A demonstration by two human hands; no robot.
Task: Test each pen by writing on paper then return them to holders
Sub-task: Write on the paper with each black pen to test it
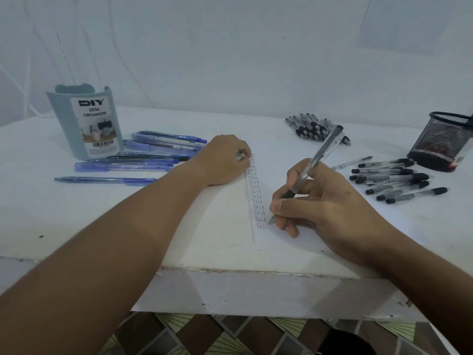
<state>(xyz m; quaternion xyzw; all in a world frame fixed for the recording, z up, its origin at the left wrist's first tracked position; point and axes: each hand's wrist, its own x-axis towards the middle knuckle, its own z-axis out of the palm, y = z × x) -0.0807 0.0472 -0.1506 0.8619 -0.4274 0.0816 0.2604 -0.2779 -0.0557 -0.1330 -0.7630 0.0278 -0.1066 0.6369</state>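
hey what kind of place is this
Probably a home desk against a wall: a white table holds a desk organizer, a mesh pen cup and loose pens; patterned floor tiles show below.

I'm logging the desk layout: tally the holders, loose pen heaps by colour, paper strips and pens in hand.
Holders: 2 (desk organizer, mesh cup)
Blue pen heaps: 1
Black pen heaps: 2
Paper strips: 1
Pens in hand: 1
Total: 7
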